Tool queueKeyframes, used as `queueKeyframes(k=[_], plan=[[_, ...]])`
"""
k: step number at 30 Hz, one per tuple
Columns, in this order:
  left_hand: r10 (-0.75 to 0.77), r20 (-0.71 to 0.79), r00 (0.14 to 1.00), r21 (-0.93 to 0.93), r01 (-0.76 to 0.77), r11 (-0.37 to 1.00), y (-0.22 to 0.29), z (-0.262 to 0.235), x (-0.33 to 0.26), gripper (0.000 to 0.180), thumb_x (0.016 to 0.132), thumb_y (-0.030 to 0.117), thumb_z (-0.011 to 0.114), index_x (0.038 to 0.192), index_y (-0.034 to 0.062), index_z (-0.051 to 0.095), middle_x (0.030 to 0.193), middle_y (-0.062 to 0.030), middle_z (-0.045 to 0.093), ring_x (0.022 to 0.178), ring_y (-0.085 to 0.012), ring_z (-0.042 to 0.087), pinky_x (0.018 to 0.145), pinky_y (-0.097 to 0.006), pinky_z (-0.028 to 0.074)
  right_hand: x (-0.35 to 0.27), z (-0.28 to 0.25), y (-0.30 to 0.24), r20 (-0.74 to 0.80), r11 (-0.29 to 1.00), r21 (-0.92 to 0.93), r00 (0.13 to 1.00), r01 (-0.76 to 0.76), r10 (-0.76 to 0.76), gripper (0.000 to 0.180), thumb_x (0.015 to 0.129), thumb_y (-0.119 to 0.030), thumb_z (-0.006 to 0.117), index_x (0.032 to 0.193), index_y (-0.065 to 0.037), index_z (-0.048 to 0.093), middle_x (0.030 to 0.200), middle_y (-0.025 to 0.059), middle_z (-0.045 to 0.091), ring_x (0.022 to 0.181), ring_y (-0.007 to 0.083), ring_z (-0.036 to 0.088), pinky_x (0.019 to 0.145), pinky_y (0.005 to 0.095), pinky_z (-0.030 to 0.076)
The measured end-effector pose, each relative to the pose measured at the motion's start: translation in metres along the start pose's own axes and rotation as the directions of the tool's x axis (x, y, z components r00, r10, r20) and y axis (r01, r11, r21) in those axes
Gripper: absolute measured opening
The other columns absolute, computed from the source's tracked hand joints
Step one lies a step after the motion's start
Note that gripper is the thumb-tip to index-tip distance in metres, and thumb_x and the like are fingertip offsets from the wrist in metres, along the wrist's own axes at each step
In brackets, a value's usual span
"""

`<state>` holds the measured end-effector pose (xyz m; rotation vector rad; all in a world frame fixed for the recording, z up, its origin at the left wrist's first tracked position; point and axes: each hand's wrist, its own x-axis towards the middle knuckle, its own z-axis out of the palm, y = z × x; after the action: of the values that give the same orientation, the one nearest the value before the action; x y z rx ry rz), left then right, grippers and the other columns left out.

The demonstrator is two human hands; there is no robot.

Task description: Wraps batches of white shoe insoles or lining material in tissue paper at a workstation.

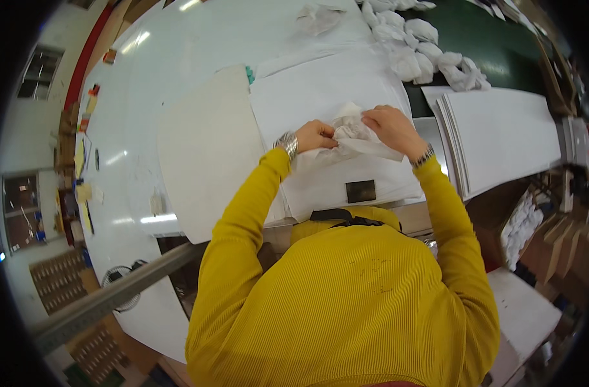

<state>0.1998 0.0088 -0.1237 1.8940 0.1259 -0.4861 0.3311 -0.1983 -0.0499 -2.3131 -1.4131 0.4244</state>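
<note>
Thin white tissue paper [354,146] lies crumpled and gathered between my hands, on a stack of large white sheets [294,97]. My left hand [317,135] pinches the paper's left side, fingers closed. At its upper right, my right hand [392,129] has thumb and fingers closed on another part of the gathered paper. Whether something is wrapped inside is hidden. Nearer my body, a small dark rectangular block [361,191] rests flat on the sheets, apart from both hands.
Several white wrapped bundles [422,42] are heaped at the far right, beside a dark green surface [481,45]. To the right stands a stack of white boards [501,138]. A cream sheet [204,151] lies at left; a metal rail [133,287] and a fan [119,287] are lower left.
</note>
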Motion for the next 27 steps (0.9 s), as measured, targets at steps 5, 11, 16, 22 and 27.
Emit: queueKeyframes(k=[5, 11, 16, 22, 27], plan=[[-0.112, 0.188, 0.976, -0.170, 0.144, 0.975, -0.013, -0.027, 0.029, 0.019, 0.078, 0.021, 0.073, 0.077, 0.0040, 0.065, 0.070, 0.0040, 0.060, 0.065, -0.0085, 0.049, 0.063, -0.026, 0.043, -0.030, -0.017, -0.070, -0.123, 0.906, -0.281, 0.925, 0.316, -0.360, 0.039, 0.074, -0.031, 0.072, 0.106, -0.010, 0.063, 0.102, 0.0060, 0.060, 0.102, 0.0228, 0.055, 0.093, 0.0440, 0.038], [-0.109, 0.194, 0.975, -0.057, 0.122, 0.991, -0.001, -0.050, 0.013, 0.027, 0.080, 0.017, 0.066, 0.104, 0.0043, 0.067, 0.091, -0.0023, 0.068, 0.077, -0.0115, 0.060, 0.072, -0.026, 0.049, -0.004, 0.032, -0.017, -0.084, 0.812, -0.526, 0.934, 0.254, -0.346, 0.033, 0.077, -0.032, 0.068, 0.106, -0.017, 0.065, 0.108, -0.0012, 0.059, 0.113, 0.0222, 0.050, 0.095, 0.0688, 0.024], [0.528, -0.361, 0.768, 0.759, -0.087, 0.645, 0.102, -0.015, -0.073, 0.041, 0.076, 0.023, 0.068, 0.113, 0.0066, 0.060, 0.093, -0.0119, 0.064, 0.088, -0.0257, 0.061, 0.082, -0.036, 0.048, -0.005, 0.031, -0.014, -0.027, 0.870, -0.444, 0.967, 0.215, -0.253, 0.030, 0.080, -0.032, 0.065, 0.106, -0.017, 0.065, 0.105, -0.0020, 0.060, 0.116, 0.0239, 0.049, 0.094, 0.0757, 0.016], [0.457, -0.430, 0.778, 0.833, 0.147, 0.534, 0.000, 0.062, -0.055, 0.051, 0.076, 0.025, 0.068, 0.122, 0.0101, 0.050, 0.096, -0.0049, 0.063, 0.092, -0.0208, 0.058, 0.086, -0.038, 0.041, -0.010, 0.023, -0.023, 0.078, 0.847, -0.495, 0.981, 0.193, -0.178, 0.047, 0.076, -0.038, 0.069, 0.116, -0.016, 0.060, 0.121, 0.0029, 0.053, 0.123, 0.0274, 0.042, 0.097, 0.0745, 0.013], [0.242, -0.312, 0.919, 0.735, 0.072, 0.674, 0.016, 0.040, -0.048, 0.056, 0.073, 0.026, 0.071, 0.123, 0.0085, 0.052, 0.097, -0.0055, 0.063, 0.092, -0.0218, 0.058, 0.082, -0.036, 0.043, -0.010, 0.025, -0.035, 0.136, 0.764, -0.546, 0.936, 0.344, -0.324, 0.065, 0.067, -0.035, 0.077, 0.124, -0.013, 0.053, 0.122, 0.0061, 0.051, 0.122, 0.0286, 0.042, 0.100, 0.0707, 0.016]])
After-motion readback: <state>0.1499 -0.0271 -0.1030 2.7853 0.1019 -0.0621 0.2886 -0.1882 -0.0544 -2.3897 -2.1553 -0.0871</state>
